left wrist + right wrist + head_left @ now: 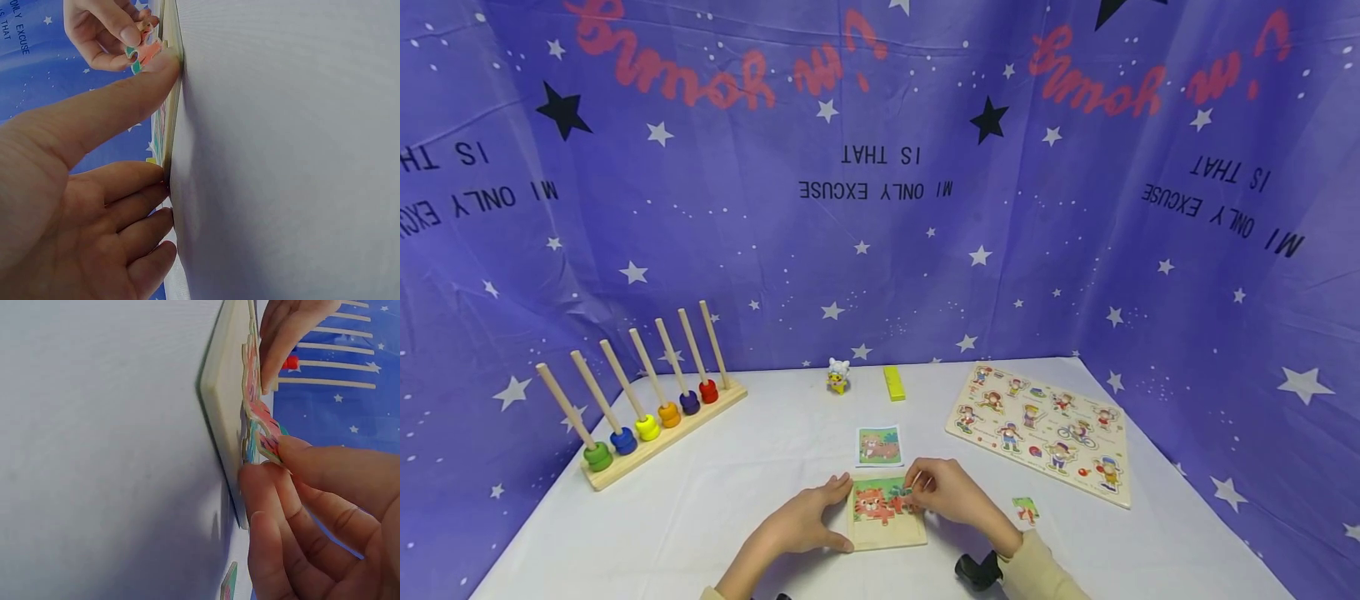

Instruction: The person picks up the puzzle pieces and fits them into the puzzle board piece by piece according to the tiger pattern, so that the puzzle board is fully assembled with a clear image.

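A small wooden puzzle tray (902, 537) lies on the table in the head view, its far part covered by pieces of an orange tiger (871, 502) on green. My left hand (801, 521) rests along the tray's left side, thumb at the near corner and fingertips at the far one. Over the tray's right side, my right hand (951, 490) pinches a jigsaw piece (269, 442) between thumb and fingers. This piece is tilted in the right wrist view, overlapping the laid pieces. Bare wood shows along the tray's near part. Just beyond the tray lies a picture card (880, 447) with an animal on it.
A loose jigsaw piece (1025, 510) lies right of my right hand. Farther right is a large peg puzzle board (1037, 442). A wooden rack of pegs with coloured beads (662, 437) stands left. At the back are a small figurine (838, 377) and a yellow block (894, 383).
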Motion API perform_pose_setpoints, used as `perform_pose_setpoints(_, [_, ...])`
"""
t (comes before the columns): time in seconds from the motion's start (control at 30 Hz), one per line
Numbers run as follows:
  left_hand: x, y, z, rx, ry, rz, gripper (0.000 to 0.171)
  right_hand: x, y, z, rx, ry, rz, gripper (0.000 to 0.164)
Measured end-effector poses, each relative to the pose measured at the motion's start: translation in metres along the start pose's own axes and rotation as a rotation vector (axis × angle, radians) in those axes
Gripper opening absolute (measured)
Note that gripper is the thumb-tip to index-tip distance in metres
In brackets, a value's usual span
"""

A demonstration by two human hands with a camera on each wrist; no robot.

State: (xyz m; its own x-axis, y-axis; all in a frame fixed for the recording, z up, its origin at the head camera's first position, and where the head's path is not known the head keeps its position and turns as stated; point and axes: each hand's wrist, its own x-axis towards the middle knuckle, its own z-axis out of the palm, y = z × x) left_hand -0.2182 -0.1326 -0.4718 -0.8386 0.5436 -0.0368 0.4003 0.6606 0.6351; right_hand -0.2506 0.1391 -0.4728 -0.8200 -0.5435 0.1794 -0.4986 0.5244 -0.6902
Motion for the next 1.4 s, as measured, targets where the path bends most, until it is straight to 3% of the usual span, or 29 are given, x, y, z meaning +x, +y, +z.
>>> perform_pose_setpoints(0.7, [0.0013,-0.0014,0.0004,0.001,-0.002,0.000,0.091,-0.0005,0.0022,0.0006,-0.010,-0.031,0.002,0.012])
perform_pose_setpoints(0.97, [0.0015,-0.0020,0.0007,-0.006,-0.002,-0.001,0.092,0.0002,0.0030,0.0008,-0.090,-0.067,-0.077,0.020])
perform_pose_setpoints(1.4, [-0.0001,-0.0001,-0.0004,-0.013,-0.007,-0.005,0.091,-0.0008,-0.0001,0.0008,-0.111,-0.097,-0.046,0.021])
